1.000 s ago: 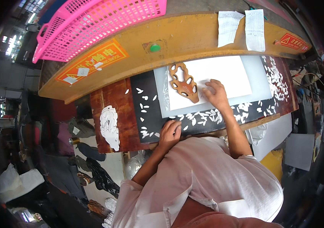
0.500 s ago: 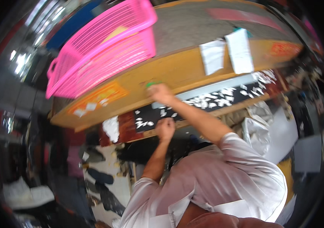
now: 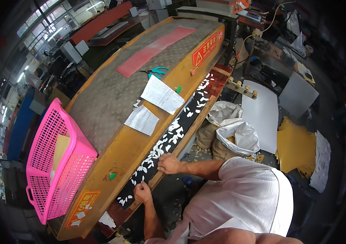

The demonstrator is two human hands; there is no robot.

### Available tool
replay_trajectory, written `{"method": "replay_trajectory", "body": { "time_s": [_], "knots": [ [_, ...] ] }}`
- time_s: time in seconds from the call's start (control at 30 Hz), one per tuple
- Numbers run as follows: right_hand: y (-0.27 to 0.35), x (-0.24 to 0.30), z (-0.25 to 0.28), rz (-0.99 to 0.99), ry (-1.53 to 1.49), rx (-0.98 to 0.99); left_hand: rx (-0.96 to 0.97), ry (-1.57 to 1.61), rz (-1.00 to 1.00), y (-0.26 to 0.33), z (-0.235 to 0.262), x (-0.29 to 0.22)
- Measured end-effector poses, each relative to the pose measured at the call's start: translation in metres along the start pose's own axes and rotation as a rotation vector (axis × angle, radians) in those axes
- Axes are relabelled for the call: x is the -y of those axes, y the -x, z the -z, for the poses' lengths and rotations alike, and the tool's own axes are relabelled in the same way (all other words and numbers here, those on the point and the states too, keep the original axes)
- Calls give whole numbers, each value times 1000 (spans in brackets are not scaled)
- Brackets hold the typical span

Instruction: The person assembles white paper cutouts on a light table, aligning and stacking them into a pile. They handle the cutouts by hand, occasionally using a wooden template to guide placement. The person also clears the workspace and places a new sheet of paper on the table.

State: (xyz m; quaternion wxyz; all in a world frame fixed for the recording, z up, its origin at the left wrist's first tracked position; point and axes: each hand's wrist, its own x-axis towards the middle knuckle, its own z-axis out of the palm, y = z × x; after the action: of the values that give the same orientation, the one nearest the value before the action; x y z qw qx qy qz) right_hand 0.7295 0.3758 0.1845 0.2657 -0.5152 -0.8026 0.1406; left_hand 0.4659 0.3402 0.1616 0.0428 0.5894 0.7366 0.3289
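Note:
I stand at a long yellow press point(image 3: 120, 154). A black cutting board point(image 3: 190, 115) strewn with several small white offcuts point(image 3: 162, 143) lies along its front, resting on a wooden ledge point(image 3: 189, 134). My right hand point(image 3: 169, 163) lies over the board's near edge with the fingers curled around it. My left hand point(image 3: 142, 192) is a little lower on the same edge, fingers bent and pinched against it. A green button point(image 3: 112, 175) sits on the press front just left of my left hand.
A pink mesh basket point(image 3: 57, 162) stands on the press top at the left. Two paper sheets point(image 3: 162, 94) and teal scissors point(image 3: 156, 72) lie on the press. White sacks point(image 3: 234, 130), a white sheet point(image 3: 262, 114) and yellow sheets point(image 3: 297, 150) are on the floor to the right.
The white sheet and brown cutting die seen a second ago are out of sight. My right hand reached up to the green button, then came back down to the board's edge; my view swung right.

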Motion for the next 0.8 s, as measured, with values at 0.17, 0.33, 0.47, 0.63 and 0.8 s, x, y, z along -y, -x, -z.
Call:
{"method": "replay_trajectory", "body": {
  "time_s": [0.17, 0.33, 0.47, 0.63, 0.8],
  "knots": [
    [-10, 27, 25, -74, 63, 28, 45, 13, -3, -5, 28, -13],
    [-29, 70, -95, 49, -134, -50, -97, 68, -44, -10, 23, 115],
    [-9, 68, -209, -24, -123, 4, 39, 115, -142, 3, -22, 232],
    [-63, 70, -242, -257, -388, 168, 114, 545, 273, -16, -14, 250],
    [-113, 146, -250, -96, -94, 156, 94, 954, 470, -9, 6, 212]
  ]
}}
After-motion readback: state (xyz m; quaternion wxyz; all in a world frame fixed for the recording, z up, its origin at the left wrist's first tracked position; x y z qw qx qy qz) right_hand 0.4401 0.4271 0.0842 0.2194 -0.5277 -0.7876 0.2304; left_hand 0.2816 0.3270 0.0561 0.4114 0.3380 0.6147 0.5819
